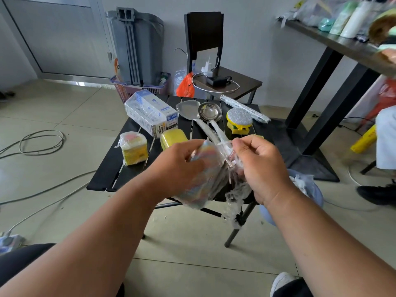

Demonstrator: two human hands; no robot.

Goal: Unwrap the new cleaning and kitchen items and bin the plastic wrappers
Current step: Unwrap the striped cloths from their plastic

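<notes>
My left hand grips a pack of striped pastel cloths above the near edge of the small black table. My right hand pinches the clear plastic wrapper, which hangs loose and crumpled off the pack's right side. A blue bin holding crumpled plastic stands on the floor just right of my right wrist.
On the table lie a wrapped sponge pack, a yellow sponge, a wrapped box, a metal spatula, a ladle, a scrubber and a wrapped roll. A chair stands behind; cables lie on the floor at left.
</notes>
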